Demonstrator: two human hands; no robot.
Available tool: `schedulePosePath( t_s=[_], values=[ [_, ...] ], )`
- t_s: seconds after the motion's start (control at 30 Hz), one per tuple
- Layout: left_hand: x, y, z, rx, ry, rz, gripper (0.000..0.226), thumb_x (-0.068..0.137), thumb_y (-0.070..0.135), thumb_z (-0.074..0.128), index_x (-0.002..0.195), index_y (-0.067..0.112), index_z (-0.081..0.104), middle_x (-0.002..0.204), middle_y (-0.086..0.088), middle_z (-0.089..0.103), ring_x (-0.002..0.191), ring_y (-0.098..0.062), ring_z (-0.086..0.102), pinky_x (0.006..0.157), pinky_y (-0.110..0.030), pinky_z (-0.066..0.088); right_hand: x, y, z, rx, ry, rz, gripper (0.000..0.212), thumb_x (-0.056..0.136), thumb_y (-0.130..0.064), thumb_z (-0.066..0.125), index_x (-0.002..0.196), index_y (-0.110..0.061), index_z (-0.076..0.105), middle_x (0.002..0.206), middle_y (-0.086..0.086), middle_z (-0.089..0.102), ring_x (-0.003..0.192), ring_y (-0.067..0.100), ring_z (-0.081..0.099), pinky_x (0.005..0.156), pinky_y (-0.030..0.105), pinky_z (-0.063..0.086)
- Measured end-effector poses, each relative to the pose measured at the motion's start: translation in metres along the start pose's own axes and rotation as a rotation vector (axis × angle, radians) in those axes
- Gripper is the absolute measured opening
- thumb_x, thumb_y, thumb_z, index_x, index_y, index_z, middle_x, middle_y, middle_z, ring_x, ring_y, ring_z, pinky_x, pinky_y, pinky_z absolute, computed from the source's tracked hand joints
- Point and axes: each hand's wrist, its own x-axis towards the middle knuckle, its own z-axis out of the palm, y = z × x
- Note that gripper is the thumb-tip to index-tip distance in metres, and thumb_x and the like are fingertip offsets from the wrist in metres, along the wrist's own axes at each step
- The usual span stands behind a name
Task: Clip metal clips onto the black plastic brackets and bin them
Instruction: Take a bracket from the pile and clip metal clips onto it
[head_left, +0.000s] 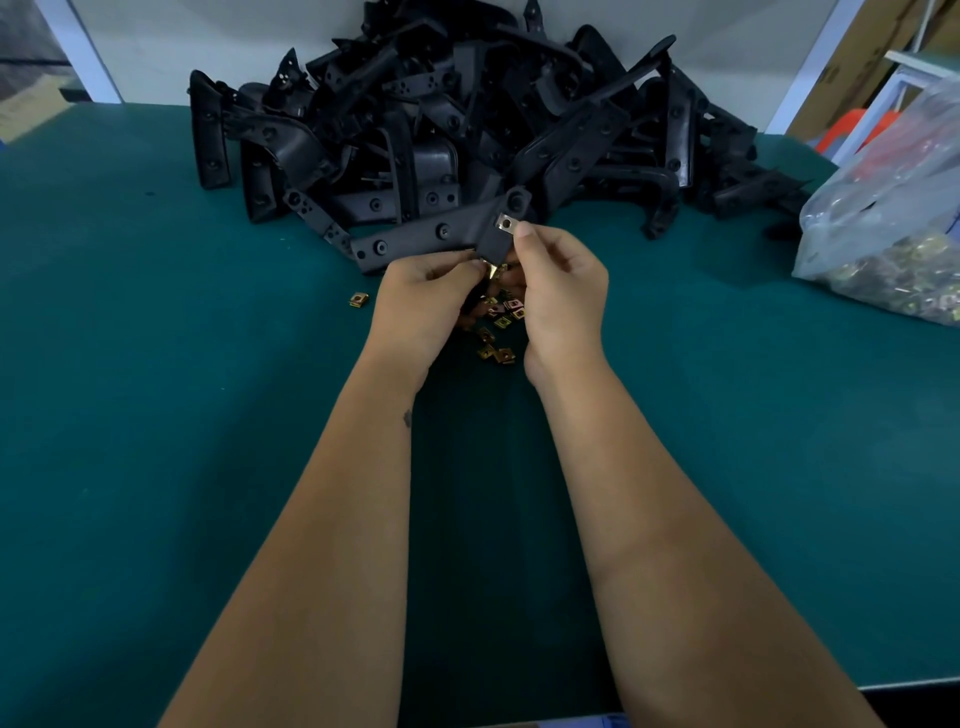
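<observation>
Our right fingers pinch the edge of a silver clip that sits on the short leg of the bracket, thumb tip pressed just beside the clip's hole. The right hand curls behind it. Our left hand curls round the lower end of that same leg, and its fingers look to be pinching a brass clip at the tip, though we cannot tell how far on that one is.

The bracket hangs just above the worktop, its long arm stretching left and away from us, close to the black pile of brackets behind it.

To do this step well, we should judge the silver clip not yet proven seated: push it squarely along the leg until its hole lines up with the hole in the plastic, keeping the thumb flat so it does not skew. The left hand should brace the leg firmly so that the bracket does not twist under the push. Only then should we turn to the brass one.

Spare clips lie loose on the worktop under our wrists, one stray clip off to the left, and a clear bag of more stands at the right. No bin shows here, so where finished brackets go we cannot say.
</observation>
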Motion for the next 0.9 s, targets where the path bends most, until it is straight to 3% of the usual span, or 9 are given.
schedulePosePath(
  t_s=[0.17, 0.27, 0.33, 0.43, 0.5, 0.6, 0.73, 0.8, 0.9],
  values=[
    [-0.004, -0.002, 0.002, 0.231, 0.043, 0.216, 0.015, 0.086, 0.014, 0.072, 0.076, 0.026, 0.073, 0.062, 0.02, 0.064, 0.063, 0.006, 0.054, 0.059, -0.011, 0.04, 0.0, 0.0, 0.001, -0.002, -0.024, 0.0, 0.014, 0.094, -0.007, 0.062, 0.082, -0.011, 0.069, 0.073, 0.001, 0.066, 0.072, 0.012, 0.06, 0.068, 0.024, 0.049],
    [-0.004, -0.004, 0.003, 0.315, 0.073, 0.279, 0.008, 0.087, 0.015, 0.071, 0.086, 0.02, 0.076, 0.07, 0.018, 0.066, 0.067, 0.011, 0.054, 0.06, -0.007, 0.037, 0.001, 0.0, 0.0, 0.002, -0.026, 0.001, 0.016, 0.094, -0.007, 0.062, 0.08, -0.011, 0.068, 0.073, 0.002, 0.065, 0.073, 0.017, 0.059, 0.067, 0.026, 0.049],
    [-0.005, -0.004, 0.003, 0.348, 0.089, 0.32, 0.008, 0.088, 0.014, 0.069, 0.089, 0.017, 0.077, 0.075, 0.017, 0.067, 0.07, 0.011, 0.055, 0.061, -0.006, 0.038, 0.001, 0.0, 0.0, -0.001, -0.029, -0.009, 0.017, 0.094, -0.007, 0.062, 0.079, -0.012, 0.069, 0.071, 0.001, 0.066, 0.07, 0.013, 0.06, 0.064, 0.022, 0.049],
    [-0.006, -0.005, 0.004, 0.373, 0.113, 0.35, 0.019, 0.088, 0.013, 0.068, 0.074, 0.027, 0.068, 0.067, 0.022, 0.059, 0.065, 0.013, 0.052, 0.058, -0.003, 0.034, 0.001, 0.001, -0.001, -0.014, -0.046, -0.029, 0.016, 0.094, -0.007, 0.062, 0.08, -0.011, 0.069, 0.068, -0.003, 0.065, 0.066, 0.006, 0.059, 0.062, 0.017, 0.049],
    [-0.006, -0.006, 0.004, 0.39, 0.142, 0.354, 0.022, 0.088, 0.014, 0.066, 0.071, 0.028, 0.065, 0.064, 0.022, 0.057, 0.062, 0.012, 0.05, 0.057, -0.004, 0.033, 0.002, 0.002, 0.0, -0.02, -0.061, -0.023, 0.02, 0.094, -0.008, 0.061, 0.075, -0.011, 0.068, 0.065, -0.005, 0.064, 0.064, 0.003, 0.059, 0.062, 0.017, 0.048],
    [-0.003, -0.004, 0.005, 0.436, 0.2, 0.342, 0.009, 0.089, 0.02, 0.065, 0.085, 0.016, 0.071, 0.072, 0.013, 0.064, 0.066, 0.002, 0.054, 0.06, -0.014, 0.039, 0.0, 0.004, 0.001, -0.039, -0.112, -0.005, 0.024, 0.095, -0.016, 0.061, 0.073, -0.009, 0.066, 0.069, -0.002, 0.062, 0.07, 0.009, 0.057, 0.067, 0.021, 0.048],
    [-0.004, -0.002, 0.007, 0.406, 0.193, 0.351, 0.013, 0.09, 0.019, 0.063, 0.097, 0.014, 0.072, 0.083, 0.006, 0.07, 0.078, -0.008, 0.064, 0.069, -0.028, 0.053, -0.002, 0.007, 0.004, -0.078, -0.198, -0.033, 0.009, 0.092, -0.008, 0.063, 0.086, -0.009, 0.069, 0.081, 0.0, 0.069, 0.08, 0.01, 0.064, 0.074, 0.024, 0.054],
    [-0.005, -0.001, 0.009, 0.371, 0.144, 0.354, 0.014, 0.091, 0.02, 0.062, 0.097, 0.015, 0.073, 0.085, 0.006, 0.07, 0.08, -0.006, 0.065, 0.072, -0.028, 0.054, 0.0, 0.006, 0.002, -0.04, -0.18, -0.011, 0.008, 0.093, -0.006, 0.062, 0.087, -0.007, 0.068, 0.083, 0.006, 0.067, 0.08, 0.014, 0.063, 0.071, 0.027, 0.054],
    [-0.007, 0.0, 0.013, 0.312, 0.07, 0.3, 0.024, 0.09, 0.028, 0.056, 0.107, 0.021, 0.072, 0.097, 0.006, 0.069, 0.091, -0.002, 0.063, 0.08, -0.019, 0.051, 0.002, 0.004, 0.0, 0.071, -0.147, 0.063, 0.01, 0.095, -0.009, 0.061, 0.087, -0.007, 0.066, 0.088, 0.012, 0.065, 0.086, 0.023, 0.062, 0.084, 0.041, 0.055]
  ],
)
